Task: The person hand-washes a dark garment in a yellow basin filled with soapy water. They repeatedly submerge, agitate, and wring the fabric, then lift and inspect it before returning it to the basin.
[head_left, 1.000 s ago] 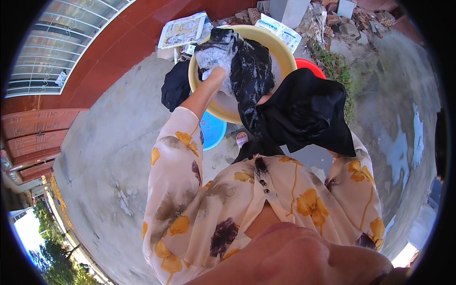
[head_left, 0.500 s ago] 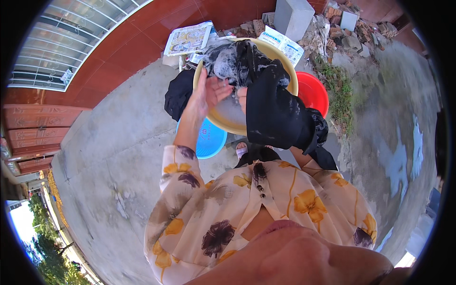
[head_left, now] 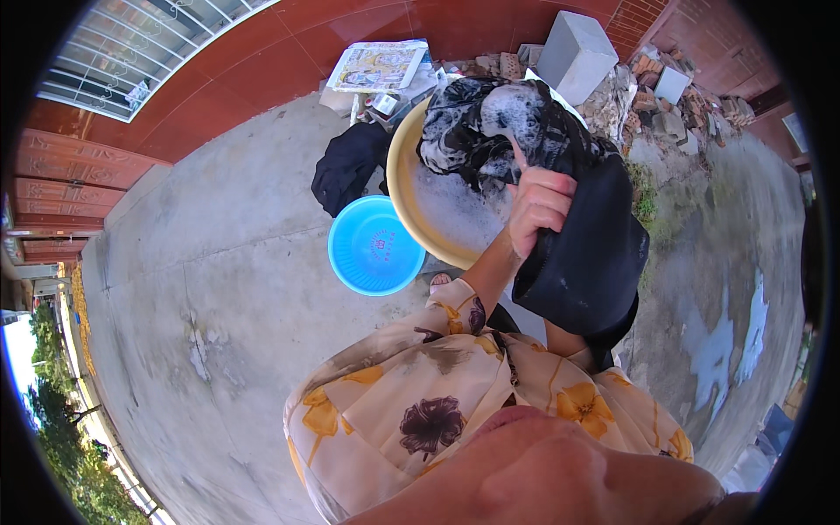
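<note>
A yellow basin (head_left: 402,197) holds foamy water and a heap of wet black cloth with suds (head_left: 512,109) on it. My left hand (head_left: 544,208) reaches over the near side of the basin, its fingers curled round a fold of a black garment (head_left: 582,254). The dry-looking part of this garment hangs over the basin's right side toward my body. A slim pinkish shape sticks up beside my left hand among the suds; I cannot make out what it is. Of my right arm only the forearm (head_left: 567,341) shows, and the black cloth covers my right hand.
A light blue basin (head_left: 376,247) stands on the concrete at the near left, beside a dark cloth bundle (head_left: 350,166). Behind lie a printed package (head_left: 381,66), a grey block (head_left: 577,57) and broken bricks (head_left: 669,114). A red tiled wall (head_left: 350,31) runs along the back.
My left hand has moved from the basin's left side to the right and now grips the black garment. The view has shifted; the blue basin shows fully and the red basin is hidden.
</note>
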{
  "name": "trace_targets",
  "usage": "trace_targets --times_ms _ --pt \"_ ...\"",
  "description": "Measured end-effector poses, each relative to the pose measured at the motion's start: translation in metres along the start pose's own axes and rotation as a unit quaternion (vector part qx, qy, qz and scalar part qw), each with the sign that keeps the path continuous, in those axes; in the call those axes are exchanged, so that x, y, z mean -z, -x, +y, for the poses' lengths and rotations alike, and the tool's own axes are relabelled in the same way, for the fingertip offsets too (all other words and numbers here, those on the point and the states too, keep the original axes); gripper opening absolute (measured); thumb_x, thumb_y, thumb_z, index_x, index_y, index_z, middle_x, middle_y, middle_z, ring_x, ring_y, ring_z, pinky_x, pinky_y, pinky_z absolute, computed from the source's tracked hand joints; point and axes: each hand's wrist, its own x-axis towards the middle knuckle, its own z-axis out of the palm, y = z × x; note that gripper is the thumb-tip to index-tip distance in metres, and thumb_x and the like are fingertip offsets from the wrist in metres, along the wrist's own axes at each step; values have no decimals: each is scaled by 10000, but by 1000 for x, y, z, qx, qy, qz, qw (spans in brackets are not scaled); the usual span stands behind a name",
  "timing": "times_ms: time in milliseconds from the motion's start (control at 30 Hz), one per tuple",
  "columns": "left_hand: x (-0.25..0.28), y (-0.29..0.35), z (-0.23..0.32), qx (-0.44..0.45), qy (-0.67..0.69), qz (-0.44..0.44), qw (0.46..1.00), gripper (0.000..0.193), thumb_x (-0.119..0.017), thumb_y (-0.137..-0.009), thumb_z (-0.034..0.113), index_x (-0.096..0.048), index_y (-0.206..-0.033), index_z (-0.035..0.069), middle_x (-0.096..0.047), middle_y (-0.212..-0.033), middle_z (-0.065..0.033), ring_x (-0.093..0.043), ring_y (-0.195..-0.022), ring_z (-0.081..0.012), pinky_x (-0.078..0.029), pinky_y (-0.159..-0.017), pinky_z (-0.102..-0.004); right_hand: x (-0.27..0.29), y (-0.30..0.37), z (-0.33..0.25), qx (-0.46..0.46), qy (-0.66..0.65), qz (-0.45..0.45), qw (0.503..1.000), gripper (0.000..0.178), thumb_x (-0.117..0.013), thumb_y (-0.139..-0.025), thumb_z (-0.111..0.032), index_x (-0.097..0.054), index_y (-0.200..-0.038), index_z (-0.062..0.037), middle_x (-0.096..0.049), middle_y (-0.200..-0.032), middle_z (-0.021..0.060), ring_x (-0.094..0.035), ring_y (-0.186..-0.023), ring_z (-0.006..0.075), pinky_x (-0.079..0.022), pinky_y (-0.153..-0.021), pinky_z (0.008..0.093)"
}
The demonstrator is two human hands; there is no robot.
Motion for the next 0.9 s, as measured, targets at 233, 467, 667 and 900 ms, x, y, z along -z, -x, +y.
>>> trace_targets --times_ms 233,467,667,900 --pt "-16 -26 8 -82 0 -4 997 652 -435 -997 588 -553 -1370 66 -675 -1223 -126 -634 -1142 -281 -493 -1018 -410 6 19 1 -9 -29 -4 1000 449 -573 -972 -426 -655 -1151 -23 -702 -1067 155 -662 -925 262 -530 -849 389" --pt "-24 -31 30 -74 -48 69 994 616 -461 -1007 538 -544 -1400 71 -667 -1258 -119 -619 -1172 -277 -481 -1041 -409 9 39 31 -112 -105 -36 988 447 -561 -978 -424 -656 -1157 -26 -701 -1079 159 -663 -942 268 -530 -860 388" --pt "-49 3 59 9 -46 137 989 461 -560 -994 388 -617 -1328 75 -661 -1289 -110 -622 -1165 -303 -470 -1059 -436 8 47 36 -151 -97 -66 982 445 -551 -984 -422 -658 -1161 -28 -701 -1090 162 -663 -957 273 -531 -870 387" --pt "-61 2 79 156 -267 221 925 468 -586 -1006 363 -591 -1335 29 -667 -1275 -126 -650 -1127 -293 -515 -995 -458 0 28 21 -155 79 -53 983 444 -540 -990 -419 -659 -1167 -30 -700 -1102 165 -664 -975 279 -531 -881 386"
